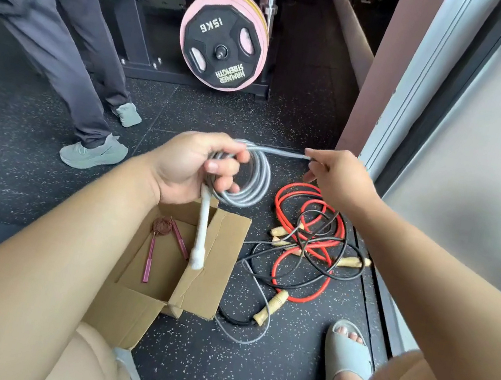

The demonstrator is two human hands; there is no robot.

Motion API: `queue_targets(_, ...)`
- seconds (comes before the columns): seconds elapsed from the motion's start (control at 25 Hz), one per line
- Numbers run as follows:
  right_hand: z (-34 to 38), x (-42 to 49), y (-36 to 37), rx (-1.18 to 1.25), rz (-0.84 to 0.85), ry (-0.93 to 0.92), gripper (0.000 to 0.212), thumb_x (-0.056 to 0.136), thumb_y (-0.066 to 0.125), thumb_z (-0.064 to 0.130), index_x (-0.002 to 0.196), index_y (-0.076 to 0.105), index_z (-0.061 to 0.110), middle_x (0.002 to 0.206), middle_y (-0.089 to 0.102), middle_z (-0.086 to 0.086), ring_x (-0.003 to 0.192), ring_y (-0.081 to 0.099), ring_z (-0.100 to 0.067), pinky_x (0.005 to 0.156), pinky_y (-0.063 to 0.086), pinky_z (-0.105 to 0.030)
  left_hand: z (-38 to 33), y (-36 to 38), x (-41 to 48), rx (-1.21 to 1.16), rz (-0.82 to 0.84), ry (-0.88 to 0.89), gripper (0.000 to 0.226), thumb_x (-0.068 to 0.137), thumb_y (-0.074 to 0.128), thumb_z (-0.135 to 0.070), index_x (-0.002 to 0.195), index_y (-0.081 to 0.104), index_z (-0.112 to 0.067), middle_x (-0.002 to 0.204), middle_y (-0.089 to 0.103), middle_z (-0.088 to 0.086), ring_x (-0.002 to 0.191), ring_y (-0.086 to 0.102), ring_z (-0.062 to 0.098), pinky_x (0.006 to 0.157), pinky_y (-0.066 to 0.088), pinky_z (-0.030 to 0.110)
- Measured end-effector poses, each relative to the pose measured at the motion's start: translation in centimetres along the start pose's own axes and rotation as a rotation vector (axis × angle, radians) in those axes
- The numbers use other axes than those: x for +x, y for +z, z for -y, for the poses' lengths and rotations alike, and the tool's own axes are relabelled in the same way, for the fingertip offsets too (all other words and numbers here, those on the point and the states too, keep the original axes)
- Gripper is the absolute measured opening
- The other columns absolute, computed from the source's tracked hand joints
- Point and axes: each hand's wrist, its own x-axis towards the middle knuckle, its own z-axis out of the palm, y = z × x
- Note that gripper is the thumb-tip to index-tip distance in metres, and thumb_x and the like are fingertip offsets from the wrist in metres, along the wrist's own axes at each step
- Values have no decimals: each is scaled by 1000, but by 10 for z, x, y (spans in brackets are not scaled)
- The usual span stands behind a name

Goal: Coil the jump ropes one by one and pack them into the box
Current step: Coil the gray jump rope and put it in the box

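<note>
My left hand grips a coil of grey jump rope above the open cardboard box; one white handle hangs down from that hand. My right hand pinches the rope's free stretch, held taut to the right of the coil. Inside the box lies a coiled maroon jump rope with thin handles. On the floor to the right of the box lies a tangle of a red rope and a black rope with wooden handles. A grey strand trails over the floor.
Another person's legs and grey shoes stand at the left. A rack with weight plates stands behind. A wall and window frame close off the right. My foot in a grey slide rests at lower right.
</note>
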Motion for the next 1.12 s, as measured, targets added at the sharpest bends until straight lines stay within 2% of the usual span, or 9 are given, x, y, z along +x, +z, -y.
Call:
queue_targets(0.12,12,-13,18,-117,205,-56,31,102,48,15,121,71,24,84,77,2,47,56,8,47,41,-12,0,5,-6,-171,107,-4,17,94,40,-25,85,50,-14,41,35,-10,44,46,10,72,49,28)
queue_targets(0.24,28,-25,43,-225,288,-179,22,99,45,14,103,66,20,82,74,-1,75,69,-21,70,56,-34,1,4,-1,-393,38,124,21,99,38,-23,89,53,-12,52,50,-10,53,60,11,75,53,26)
queue_targets(0.4,47,-37,52,-343,409,-331,70,89,44,-1,155,25,9,119,63,-12,106,62,-31,87,49,-38,5,10,9,-402,-242,311,35,105,40,-17,86,68,-9,74,73,0,74,73,20,75,59,32)
queue_targets(0.48,56,-44,46,-346,417,-416,75,87,43,-3,157,20,9,123,60,-9,108,60,-30,87,48,-38,12,15,14,-234,-312,380,23,106,40,-15,95,60,-8,83,76,2,81,74,22,77,59,35)
queue_targets(0.64,70,-42,36,-345,220,-593,25,91,52,6,113,60,16,90,57,1,79,61,-27,65,42,-33,30,14,22,486,-426,476,13,106,42,-23,98,51,-17,87,77,-4,86,73,17,78,54,32)
queue_targets(0.72,71,-38,30,-240,160,-604,12,89,60,10,97,60,20,87,61,3,75,61,-27,67,51,-39,33,10,25,880,-521,430,20,102,46,-33,100,54,-15,91,71,-1,88,66,22,76,48,35)
queue_targets(0.8,67,-35,21,-139,212,-602,15,87,65,10,97,60,20,86,65,2,74,60,-20,73,51,-37,31,5,26,1005,-561,365,29,101,46,-38,102,54,-10,93,65,6,87,60,28,75,46,40)
queue_targets(0.96,56,-32,2,36,215,-640,23,82,77,4,101,66,13,92,67,4,70,55,10,67,38,-6,27,-2,25,1084,-326,240,31,97,39,-43,98,53,-14,86,70,1,89,64,24,83,50,46)
queue_targets(1.12,40,-21,-5,39,98,-700,21,82,83,16,98,70,12,94,59,3,75,54,10,67,38,-4,31,9,20,703,-1,133,25,105,40,-20,85,49,-8,50,55,0,52,57,26,60,46,33)
